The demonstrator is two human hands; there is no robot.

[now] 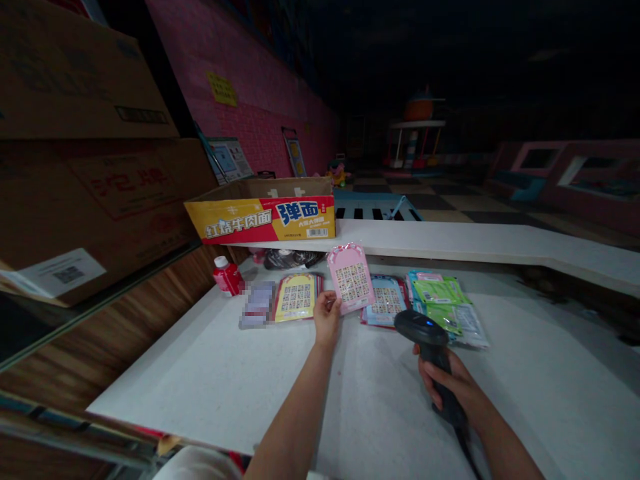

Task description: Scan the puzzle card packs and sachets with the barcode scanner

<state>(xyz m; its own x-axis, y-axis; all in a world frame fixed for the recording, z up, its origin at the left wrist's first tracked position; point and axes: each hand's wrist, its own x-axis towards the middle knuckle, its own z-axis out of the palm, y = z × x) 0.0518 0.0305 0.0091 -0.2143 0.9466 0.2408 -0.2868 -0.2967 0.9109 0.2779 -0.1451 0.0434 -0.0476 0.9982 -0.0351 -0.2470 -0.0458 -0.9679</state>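
Note:
My left hand (327,315) is closed on the lower left edge of a pink card packet (350,277), a clear-wrapped sheet with a grid of small pictures. The packet is held up above the table and tilted a little. My right hand (450,380) grips the handle of a black barcode scanner (423,330), whose head points left and shows a small blue light. Left of the pink packet lies a stack of yellow card packets (296,298). Just right of it is a stack with a blue card packet (385,300) on top. Green packets (443,300) lie beyond the scanner.
A red bottle with a white cap (229,277) and a blurred grey-blue item (259,303) stand at the left of the white table (210,373). A yellow and red carton (265,220) sits on the raised ledge (425,237). Large brown boxes (95,193) are stacked at left.

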